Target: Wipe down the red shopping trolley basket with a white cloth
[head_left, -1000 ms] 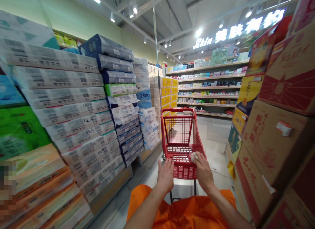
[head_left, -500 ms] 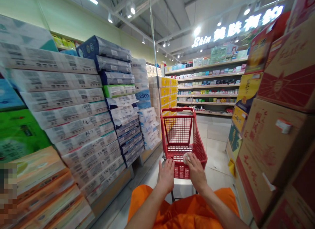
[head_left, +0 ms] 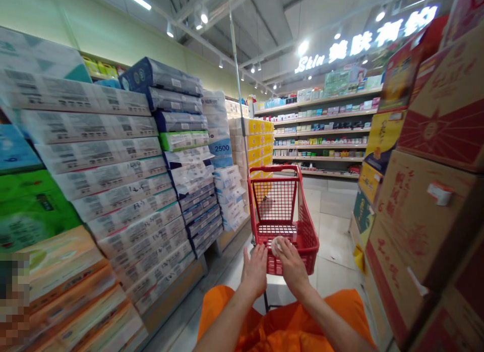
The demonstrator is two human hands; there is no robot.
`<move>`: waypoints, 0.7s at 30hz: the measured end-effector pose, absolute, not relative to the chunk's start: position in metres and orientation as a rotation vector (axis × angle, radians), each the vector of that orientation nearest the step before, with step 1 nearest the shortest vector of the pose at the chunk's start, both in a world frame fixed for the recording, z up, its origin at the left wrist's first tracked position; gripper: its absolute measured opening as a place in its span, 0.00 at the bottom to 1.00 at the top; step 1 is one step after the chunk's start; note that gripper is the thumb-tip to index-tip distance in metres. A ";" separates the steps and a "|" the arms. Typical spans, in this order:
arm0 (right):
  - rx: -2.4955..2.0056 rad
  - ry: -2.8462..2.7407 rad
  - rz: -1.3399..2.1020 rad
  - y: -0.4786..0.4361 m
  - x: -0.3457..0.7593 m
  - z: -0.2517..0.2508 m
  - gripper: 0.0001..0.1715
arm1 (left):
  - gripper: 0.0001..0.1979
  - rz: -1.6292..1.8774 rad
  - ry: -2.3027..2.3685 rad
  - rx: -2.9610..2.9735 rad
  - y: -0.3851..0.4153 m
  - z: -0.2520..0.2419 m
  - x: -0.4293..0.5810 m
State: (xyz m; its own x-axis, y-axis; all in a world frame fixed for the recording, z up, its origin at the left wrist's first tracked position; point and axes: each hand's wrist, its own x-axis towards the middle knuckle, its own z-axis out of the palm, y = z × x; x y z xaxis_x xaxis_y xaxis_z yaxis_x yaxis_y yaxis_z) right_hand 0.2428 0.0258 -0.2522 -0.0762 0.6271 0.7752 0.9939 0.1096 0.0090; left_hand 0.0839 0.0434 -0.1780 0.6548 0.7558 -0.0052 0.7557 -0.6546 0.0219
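A red shopping cart (head_left: 310,236) stands right in front of me, its mesh basket facing up. My left hand (head_left: 254,271) lies at the near left part of the cart, fingers stretched and a little apart, with nothing seen in it. My right hand (head_left: 293,266) is over the cart's near edge, its fingers on a crumpled whitish cloth or tissue (head_left: 278,245). The palm side of each hand is hidden. Orange clothing (head_left: 280,327) covers my lap below my forearms.
Stacked tissue packs (head_left: 113,175) line the left side, with yellow boxes (head_left: 260,140) farther on. Cardboard cartons (head_left: 419,206) are piled at the right. Shelves of small goods (head_left: 321,132) cross the back. A thin pole (head_left: 237,74) rises behind the cart's left side.
My right hand has moved left along the cart's near edge with the whitish cloth, closer to my left hand. My left hand has hardly moved.
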 end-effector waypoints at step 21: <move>-1.714 -1.610 -0.843 0.005 0.299 -0.255 0.26 | 0.34 0.085 1.269 2.843 0.045 -0.179 0.087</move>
